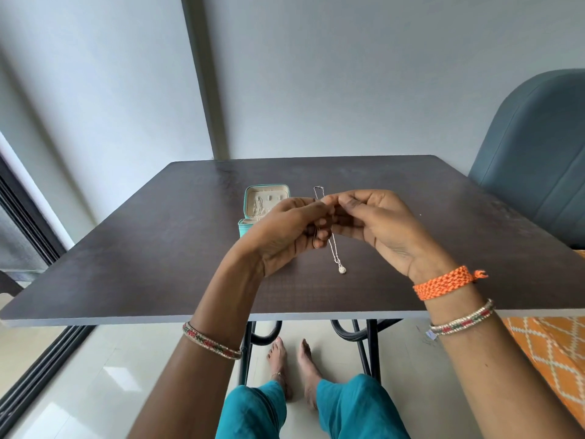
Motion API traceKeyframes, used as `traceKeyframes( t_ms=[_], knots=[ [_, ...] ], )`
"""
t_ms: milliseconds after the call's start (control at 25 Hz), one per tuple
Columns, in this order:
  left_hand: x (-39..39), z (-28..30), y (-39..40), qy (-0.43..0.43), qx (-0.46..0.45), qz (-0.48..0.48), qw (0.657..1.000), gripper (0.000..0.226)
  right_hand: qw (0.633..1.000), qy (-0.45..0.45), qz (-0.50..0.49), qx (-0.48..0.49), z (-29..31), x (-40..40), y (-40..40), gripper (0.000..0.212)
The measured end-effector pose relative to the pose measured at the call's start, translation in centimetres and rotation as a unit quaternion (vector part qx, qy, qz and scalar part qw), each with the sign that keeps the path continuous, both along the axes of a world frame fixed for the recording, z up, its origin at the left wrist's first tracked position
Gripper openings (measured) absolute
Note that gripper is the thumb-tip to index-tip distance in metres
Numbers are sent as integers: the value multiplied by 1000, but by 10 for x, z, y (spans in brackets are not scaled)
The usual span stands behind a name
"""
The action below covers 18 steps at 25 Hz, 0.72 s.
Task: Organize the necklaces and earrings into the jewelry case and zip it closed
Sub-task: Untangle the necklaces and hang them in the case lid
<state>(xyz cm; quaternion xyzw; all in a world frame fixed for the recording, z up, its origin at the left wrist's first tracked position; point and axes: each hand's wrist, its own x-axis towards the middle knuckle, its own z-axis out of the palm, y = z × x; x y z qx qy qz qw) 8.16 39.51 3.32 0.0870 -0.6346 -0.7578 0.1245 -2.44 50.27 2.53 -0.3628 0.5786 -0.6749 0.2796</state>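
Two hands raised together above dark table (158, 248), palms facing camera. Left hand (285, 236) curled, fingertips pinching thin silver necklace (334, 248). Right hand (376, 223) curled too, thumb and forefinger pinching same chain near top. Chain end loops above fingers; pendant (342, 269) dangles below hands. Teal jewelry case (266, 204) open on table behind left hand, chains visible inside lid.

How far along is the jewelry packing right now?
Partway, it seems. The teal jewelry case stands open on the table, with what looks like a chain already hanging in its lid. In hand: both hands, left hand and right hand, pinch a silver pendant necklace. Left: stow it and zip the case. No loose earrings are visible.
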Motion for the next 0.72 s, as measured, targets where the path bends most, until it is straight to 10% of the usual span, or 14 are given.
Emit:
traceKeyframes(
  t_ms=[720],
  knots=[
    [-7, -1, 6, 3, -83, 162, 983, 33, 993, 80, -59, 60, 8, 3, 1, 6]
  ],
)
